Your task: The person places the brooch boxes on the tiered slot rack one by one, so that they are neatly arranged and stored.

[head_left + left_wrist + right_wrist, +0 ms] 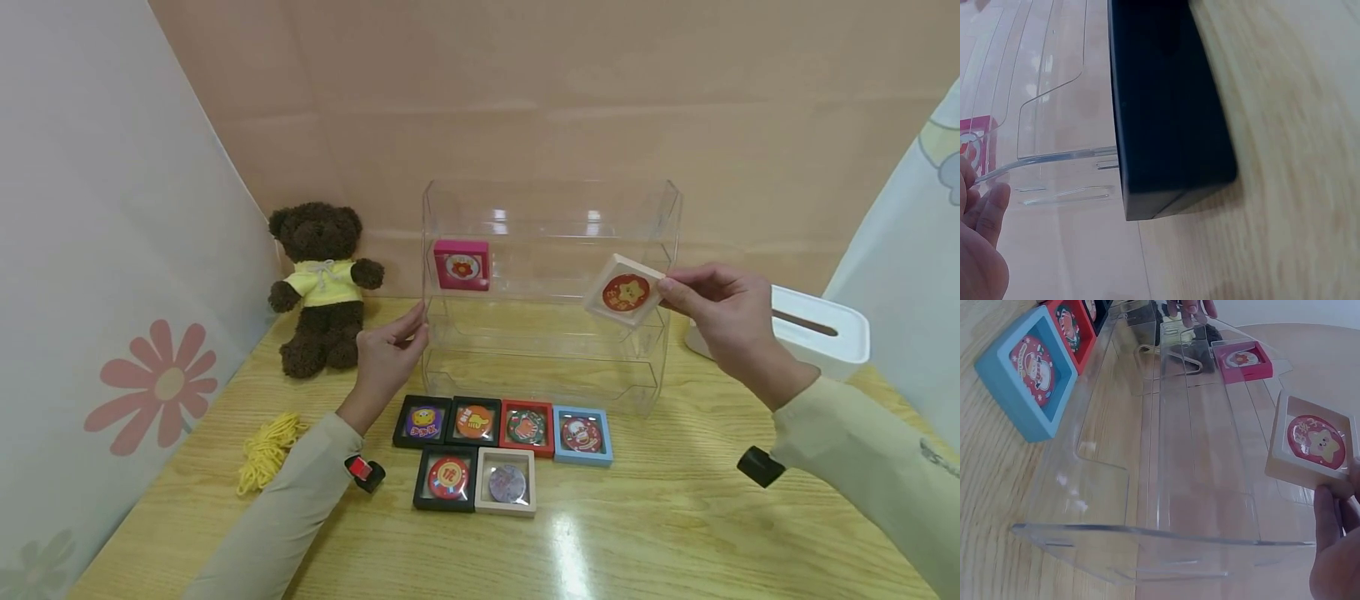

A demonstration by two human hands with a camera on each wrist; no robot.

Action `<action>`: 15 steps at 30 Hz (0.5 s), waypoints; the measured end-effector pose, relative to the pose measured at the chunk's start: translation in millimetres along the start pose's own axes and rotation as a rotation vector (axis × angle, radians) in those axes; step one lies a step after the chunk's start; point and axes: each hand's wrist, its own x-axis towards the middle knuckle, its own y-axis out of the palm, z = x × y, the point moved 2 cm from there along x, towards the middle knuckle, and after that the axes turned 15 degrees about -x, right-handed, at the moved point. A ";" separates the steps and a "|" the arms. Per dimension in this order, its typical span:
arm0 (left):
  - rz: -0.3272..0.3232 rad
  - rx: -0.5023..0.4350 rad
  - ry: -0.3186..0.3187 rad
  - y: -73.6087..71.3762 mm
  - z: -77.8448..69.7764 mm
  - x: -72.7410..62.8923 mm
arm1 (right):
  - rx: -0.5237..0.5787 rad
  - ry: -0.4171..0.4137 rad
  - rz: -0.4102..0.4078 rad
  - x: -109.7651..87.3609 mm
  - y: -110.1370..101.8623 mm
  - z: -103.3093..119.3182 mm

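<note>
My right hand point(731, 321) pinches a beige square frame point(1280, 436) by its right edge, between thumb and fingers. Inside it is a round red badge with a yellow star point(626, 293). The frame is tilted and overlaps the right part of a clear tiered display rack point(551, 340) in the head view. At the rack's left side my left hand point(390, 350) pinches the edge of the clear side panel point(1054, 157). On one of the rack's upper tiers, at the left end, stands a magenta frame point(462, 266) with a flower badge.
Before the rack lie several framed badges in two rows, among them a red frame point(527, 428), a light blue frame point(582, 436) and a black frame point(445, 479). A brown teddy bear point(324, 283) and yellow cord point(268, 450) are left; a white tissue box point(847, 333) stands right.
</note>
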 end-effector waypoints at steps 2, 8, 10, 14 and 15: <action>0.001 0.000 0.000 0.2 0.9 -0.1 | -0.007 0.009 -0.009 3.2 3.9 -1.1; 0.004 -0.018 0.002 -0.6 23.0 -3.0 | -0.011 0.001 -0.032 13.1 14.2 -1.5; 0.003 -0.031 -0.006 -1.6 32.5 -4.4 | -0.001 -0.013 -0.036 16.2 17.6 -0.6; -0.005 -0.045 -0.014 -3.2 37.1 -5.0 | 0.020 -0.030 -0.035 21.4 24.3 1.1; -0.006 -0.047 -0.012 -3.4 37.4 -5.1 | 0.029 -0.029 -0.036 22.6 25.8 1.3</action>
